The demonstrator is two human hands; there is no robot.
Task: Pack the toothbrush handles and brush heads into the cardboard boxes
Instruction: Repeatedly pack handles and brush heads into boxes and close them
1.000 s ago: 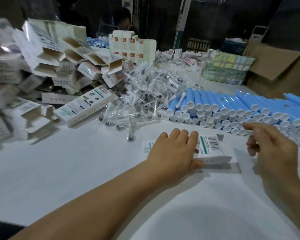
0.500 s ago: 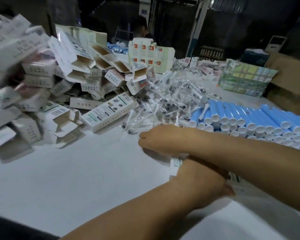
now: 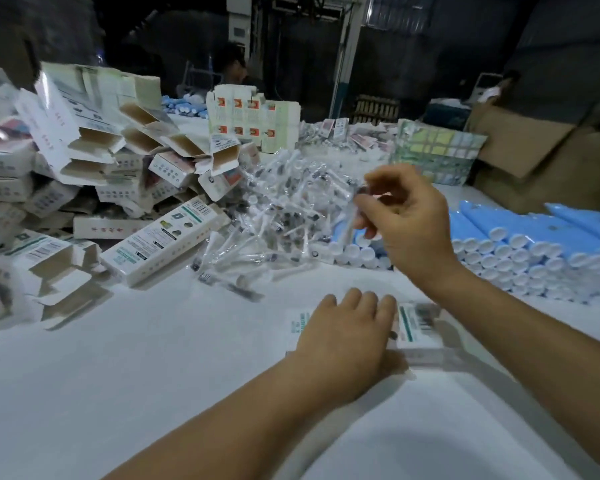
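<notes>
Hands first: we see the left hand (image 3: pixel 347 336) lying flat, fingers straight, on a white cardboard box (image 3: pixel 418 329) that rests on the white counter (image 3: pixel 118 375) near us. The right hand (image 3: pixel 407 220) is raised above the counter, farther away, its fingers curled and pinching a wrapped brush head (image 3: pixel 352 216) that hangs down from the fingertips; blur keeps us from telling the exact grip. Just behind and to the left of that hand lies the loose heap of wrapped brush heads (image 3: pixel 278 220). To the right, the blue toothbrush handles (image 3: pixel 534 237) are stacked in rows with their white caps facing us. On the far left we see a pile of open boxes (image 3: pixel 94 161), and one printed box (image 3: pixel 163 244) lies flat at its near edge, touching the brush heads. A brown carton (image 3: pixel 548 157) stands at the far right.
</notes>
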